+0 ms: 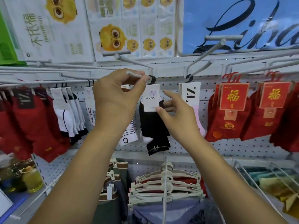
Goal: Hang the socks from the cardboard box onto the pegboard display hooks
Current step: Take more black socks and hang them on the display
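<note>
Socks (153, 126) in right hand (176, 120) (on hook (135, 74))

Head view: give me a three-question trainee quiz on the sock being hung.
1. True or false: the left hand grips a red sock.
2. Letters stitched on the black sock: A) PF B) XL C) OK
3. Fill in: the right hand pinches the black sock's white ____.
Key: 1 false, it pinches the grey hook; 2 A; 3 card.

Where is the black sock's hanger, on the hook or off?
On: the hanger of the black sock loops over the grey hook beside the left hand.
</note>
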A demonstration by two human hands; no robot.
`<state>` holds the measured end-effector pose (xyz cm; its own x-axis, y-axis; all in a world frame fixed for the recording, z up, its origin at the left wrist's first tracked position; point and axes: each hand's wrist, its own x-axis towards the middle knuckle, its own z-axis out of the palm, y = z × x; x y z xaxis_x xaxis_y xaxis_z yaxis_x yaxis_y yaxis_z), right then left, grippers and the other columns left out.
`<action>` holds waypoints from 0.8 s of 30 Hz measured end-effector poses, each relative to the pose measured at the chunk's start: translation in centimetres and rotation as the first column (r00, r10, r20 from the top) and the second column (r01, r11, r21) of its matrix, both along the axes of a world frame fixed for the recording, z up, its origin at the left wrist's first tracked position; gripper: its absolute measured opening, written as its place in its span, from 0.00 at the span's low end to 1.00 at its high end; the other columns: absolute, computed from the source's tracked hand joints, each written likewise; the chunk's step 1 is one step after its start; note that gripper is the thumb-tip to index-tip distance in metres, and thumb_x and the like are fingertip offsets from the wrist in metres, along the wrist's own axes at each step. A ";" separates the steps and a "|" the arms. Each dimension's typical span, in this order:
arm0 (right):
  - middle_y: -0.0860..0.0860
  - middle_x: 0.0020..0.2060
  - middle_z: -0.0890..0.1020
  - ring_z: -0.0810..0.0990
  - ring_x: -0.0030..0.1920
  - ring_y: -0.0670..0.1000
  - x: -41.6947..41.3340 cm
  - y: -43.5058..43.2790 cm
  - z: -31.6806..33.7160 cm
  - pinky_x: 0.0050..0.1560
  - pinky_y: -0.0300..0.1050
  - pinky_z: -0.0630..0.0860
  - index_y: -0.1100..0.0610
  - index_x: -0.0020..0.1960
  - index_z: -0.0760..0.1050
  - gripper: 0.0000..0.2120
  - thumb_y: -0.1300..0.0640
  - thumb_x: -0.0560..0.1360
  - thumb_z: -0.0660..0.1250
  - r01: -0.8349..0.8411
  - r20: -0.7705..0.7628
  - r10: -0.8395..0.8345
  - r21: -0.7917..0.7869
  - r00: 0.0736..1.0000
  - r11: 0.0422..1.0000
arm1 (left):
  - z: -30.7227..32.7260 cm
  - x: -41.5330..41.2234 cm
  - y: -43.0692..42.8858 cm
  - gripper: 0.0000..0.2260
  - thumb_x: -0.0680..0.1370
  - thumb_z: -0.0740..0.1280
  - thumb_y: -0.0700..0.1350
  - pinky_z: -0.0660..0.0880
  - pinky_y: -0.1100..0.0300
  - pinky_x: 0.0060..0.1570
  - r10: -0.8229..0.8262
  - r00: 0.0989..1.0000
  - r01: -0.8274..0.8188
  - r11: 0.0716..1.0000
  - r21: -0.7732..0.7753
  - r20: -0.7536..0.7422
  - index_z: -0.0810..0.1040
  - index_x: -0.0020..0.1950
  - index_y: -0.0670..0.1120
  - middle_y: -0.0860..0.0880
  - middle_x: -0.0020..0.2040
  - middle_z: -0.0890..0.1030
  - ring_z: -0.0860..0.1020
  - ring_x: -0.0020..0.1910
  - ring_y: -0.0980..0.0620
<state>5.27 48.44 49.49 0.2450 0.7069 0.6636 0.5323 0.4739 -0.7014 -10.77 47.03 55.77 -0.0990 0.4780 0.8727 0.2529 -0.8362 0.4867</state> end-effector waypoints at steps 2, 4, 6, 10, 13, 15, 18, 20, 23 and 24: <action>0.44 0.53 0.82 0.80 0.53 0.41 -0.2 -1.3 -0.7 0.50 0.22 0.72 0.50 0.71 0.73 0.23 0.57 0.78 0.72 0.019 0.019 -0.019 -0.006 1.000 1.000 | -0.5 -0.5 -0.2 0.03 0.79 0.73 0.44 0.78 0.69 0.46 -0.032 0.999 0.030 0.999 -0.043 -0.038 0.84 0.50 0.52 0.58 0.47 0.85 0.82 0.48 0.65; 0.39 0.53 0.80 0.79 0.56 0.39 -0.4 -3.1 -1.5 0.55 0.26 0.74 0.50 0.70 0.73 0.22 0.57 0.78 0.72 0.031 0.029 -0.030 -0.021 0.999 0.999 | -1.3 -1.1 -0.7 0.08 0.79 0.72 0.48 0.79 0.63 0.55 -0.036 0.995 0.027 0.995 -0.101 -0.088 0.84 0.59 0.53 0.58 0.55 0.84 0.81 0.56 0.63; 0.37 0.55 0.79 0.78 0.57 0.39 -0.5 -5.0 -2.3 0.60 0.34 0.76 0.50 0.70 0.73 0.21 0.56 0.79 0.71 0.061 0.062 -0.060 -0.028 0.996 0.998 | -2.5 -1.8 -1.6 0.15 0.79 0.72 0.51 0.76 0.62 0.61 -0.031 0.994 0.014 0.988 -0.151 -0.108 0.80 0.66 0.56 0.59 0.62 0.81 0.78 0.61 0.63; 0.43 0.63 0.80 0.77 0.62 0.41 -1.6 -9.4 -3.7 0.64 0.41 0.75 0.50 0.72 0.74 0.22 0.52 0.79 0.71 0.133 0.098 -0.127 -0.051 0.987 0.990 | -5.3 -3.9 -3.8 0.16 0.79 0.71 0.52 0.72 0.62 0.68 -0.036 0.987 0.007 0.982 -0.188 -0.155 0.78 0.68 0.57 0.62 0.66 0.78 0.74 0.64 0.65; 0.40 0.61 0.80 0.76 0.63 0.40 -3.7 -13.4 -5.7 0.64 0.44 0.76 0.48 0.68 0.77 0.18 0.50 0.79 0.71 0.186 0.083 -0.182 -0.037 0.980 0.982 | -8.2 -6.3 -5.6 0.16 0.79 0.72 0.52 0.67 0.72 0.65 -0.068 0.975 0.022 0.977 -0.212 -0.212 0.79 0.67 0.57 0.65 0.62 0.76 0.72 0.63 0.68; 0.39 0.61 0.79 0.76 0.64 0.40 -5.5 -16.1 -7.7 0.65 0.43 0.75 0.48 0.67 0.77 0.17 0.50 0.79 0.71 0.225 0.084 -0.222 -0.025 0.971 0.974 | -10.6 -7.9 -6.9 0.16 0.79 0.71 0.51 0.63 0.78 0.64 -0.086 0.956 0.019 0.972 -0.235 -0.279 0.79 0.67 0.55 0.62 0.64 0.77 0.72 0.65 0.66; 0.37 0.61 0.77 0.74 0.65 0.39 -8.8 -20.3 -11.1 0.65 0.38 0.71 0.47 0.67 0.76 0.18 0.48 0.79 0.70 0.260 0.080 -0.253 -0.102 0.964 0.960 | -14.3 -10.5 -8.9 0.15 0.79 0.71 0.51 0.62 0.75 0.65 -0.132 0.914 0.007 0.951 -0.310 -0.384 0.80 0.66 0.53 0.58 0.66 0.78 0.72 0.67 0.62; 0.34 0.63 0.75 0.72 0.67 0.37 -11.0 -23.1 -13.5 0.66 0.35 0.69 0.44 0.68 0.75 0.18 0.47 0.79 0.69 0.263 0.057 -0.257 -0.171 0.965 0.949 | -16.7 -12.6 -10.6 0.16 0.79 0.71 0.50 0.62 0.72 0.65 -0.168 0.884 0.000 0.933 -0.359 -0.436 0.80 0.67 0.51 0.57 0.66 0.78 0.70 0.66 0.63; 0.35 0.63 0.74 0.71 0.67 0.38 -14.0 -27.5 -17.1 0.66 0.35 0.68 0.42 0.68 0.73 0.18 0.47 0.79 0.69 0.287 0.030 -0.290 -0.282 0.956 0.916 | -20.2 -15.8 -13.8 0.18 0.79 0.71 0.49 0.64 0.62 0.69 -0.217 0.834 -0.015 0.910 -0.414 -0.507 0.79 0.68 0.50 0.60 0.65 0.74 0.67 0.65 0.64; 0.36 0.63 0.75 0.71 0.67 0.39 -14.9 -28.9 -18.5 0.66 0.37 0.69 0.43 0.68 0.74 0.18 0.48 0.79 0.70 0.303 0.034 -0.309 -0.314 0.951 0.900 | -21.5 -16.8 -14.8 0.18 0.79 0.71 0.49 0.64 0.60 0.70 -0.237 0.817 -0.020 0.900 -0.436 -0.526 0.79 0.68 0.50 0.61 0.65 0.74 0.67 0.65 0.64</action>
<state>-9.67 19.53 31.02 0.4916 0.7651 0.4159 0.6031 0.0454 -0.7964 -27.60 32.22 34.28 0.4130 0.7736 0.4805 0.5040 -0.6336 0.5870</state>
